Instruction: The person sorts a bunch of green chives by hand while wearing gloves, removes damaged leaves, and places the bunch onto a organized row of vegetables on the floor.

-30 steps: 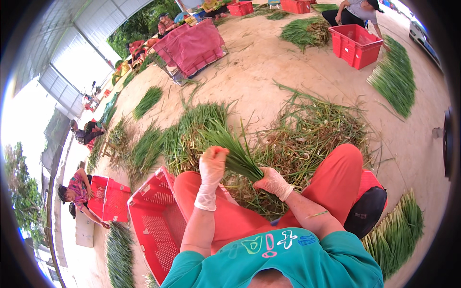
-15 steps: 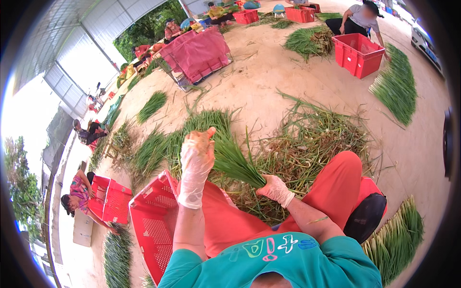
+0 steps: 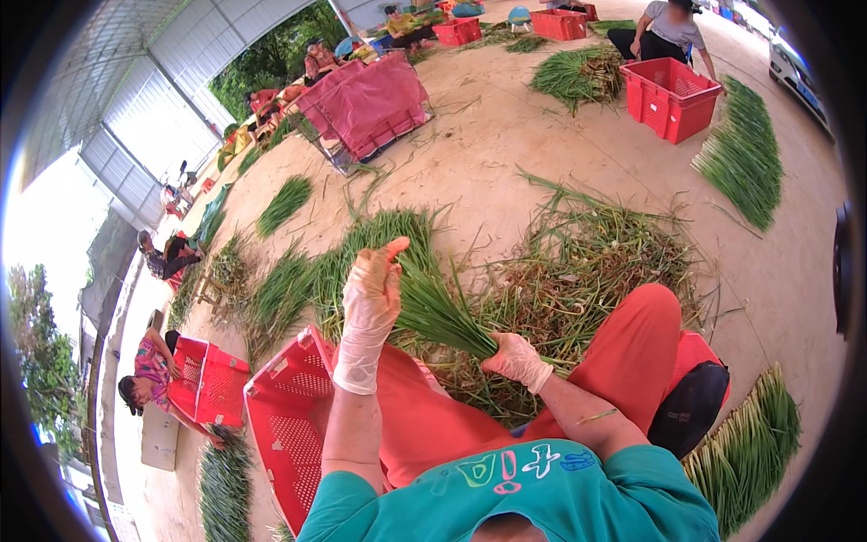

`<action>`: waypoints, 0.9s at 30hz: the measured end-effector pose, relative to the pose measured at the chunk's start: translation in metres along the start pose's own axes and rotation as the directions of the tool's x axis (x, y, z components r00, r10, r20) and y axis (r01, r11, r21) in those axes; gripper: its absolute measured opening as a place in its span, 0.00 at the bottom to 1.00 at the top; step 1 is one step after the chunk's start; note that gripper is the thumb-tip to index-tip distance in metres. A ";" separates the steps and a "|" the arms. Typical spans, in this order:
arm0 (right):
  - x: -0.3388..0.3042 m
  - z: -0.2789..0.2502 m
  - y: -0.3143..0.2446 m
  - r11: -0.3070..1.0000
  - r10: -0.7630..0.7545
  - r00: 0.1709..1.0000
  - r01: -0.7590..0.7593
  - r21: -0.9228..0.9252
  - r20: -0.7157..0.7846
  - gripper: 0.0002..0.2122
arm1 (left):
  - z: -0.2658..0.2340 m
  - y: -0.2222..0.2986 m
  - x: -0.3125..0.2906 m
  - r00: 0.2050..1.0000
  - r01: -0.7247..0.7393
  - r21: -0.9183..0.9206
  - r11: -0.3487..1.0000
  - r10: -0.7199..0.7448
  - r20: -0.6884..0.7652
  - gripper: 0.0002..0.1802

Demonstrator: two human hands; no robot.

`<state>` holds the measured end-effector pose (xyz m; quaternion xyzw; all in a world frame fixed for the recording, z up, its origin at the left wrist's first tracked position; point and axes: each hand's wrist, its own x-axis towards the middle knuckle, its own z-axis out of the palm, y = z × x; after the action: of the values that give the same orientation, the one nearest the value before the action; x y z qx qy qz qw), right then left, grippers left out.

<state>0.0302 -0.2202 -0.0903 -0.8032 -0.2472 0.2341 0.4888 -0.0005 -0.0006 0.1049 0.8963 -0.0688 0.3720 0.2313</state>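
Note:
A bunch of long green chives point(image 3: 438, 312) slants between my hands above my lap. My right hand point(image 3: 517, 361), in a thin translucent glove, is closed round its lower end. My left hand point(image 3: 370, 294), gloved too, is raised at the leafy end with its fingers curled against the leaves; one fingertip pokes out bare. Its finger pads are hidden from this view. Beyond my hands lies a heap of green chives point(image 3: 384, 235). A tangled pile of loose leaves and brownish trimmings point(image 3: 587, 280) spreads on the ground in front of my knees.
A red perforated crate point(image 3: 291, 406) stands by my left leg. Trimmed chives point(image 3: 750, 452) lie in a row at right. Co-workers sit by red crates, one at left point(image 3: 212, 379) and one at far right point(image 3: 670, 99). A cart with pink sheeting point(image 3: 366, 104) stands farther off.
Both hands hold nearly the same pose on the chives. The whole view has shifted slightly, and the co-worker at the far right has moved a little.

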 end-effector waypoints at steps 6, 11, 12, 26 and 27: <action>-0.002 0.000 -0.012 1.000 0.000 1.000 0.000 0.007 0.016 0.25 | 0.013 -0.011 -0.015 0.981 -0.121 0.251 0.960 0.077 0.176 0.06; 0.000 -0.004 -0.009 0.998 0.056 0.998 -0.056 -0.036 0.000 0.25 | -0.008 -0.010 -0.012 0.917 0.372 -0.487 0.790 -0.394 0.061 0.07; 0.001 -0.004 -0.008 0.998 0.056 0.998 -0.056 -0.038 -0.001 0.26 | -0.010 -0.008 -0.008 0.972 0.226 -0.322 0.919 -0.233 0.015 0.10; -0.004 -0.012 -0.020 0.985 0.120 0.991 -0.112 -0.129 0.057 0.27 | -0.016 0.029 -0.006 0.972 0.229 -0.382 0.895 -0.194 0.129 0.07; -0.004 -0.009 -0.019 0.984 0.112 0.993 -0.105 -0.144 0.040 0.26 | -0.018 0.046 -0.002 0.979 0.111 -0.200 0.973 -0.073 0.189 0.07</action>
<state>0.0295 -0.2214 -0.0690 -0.8423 -0.2307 0.2615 0.4109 -0.0267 -0.0328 0.1312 0.8992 -0.0865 0.2685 0.3344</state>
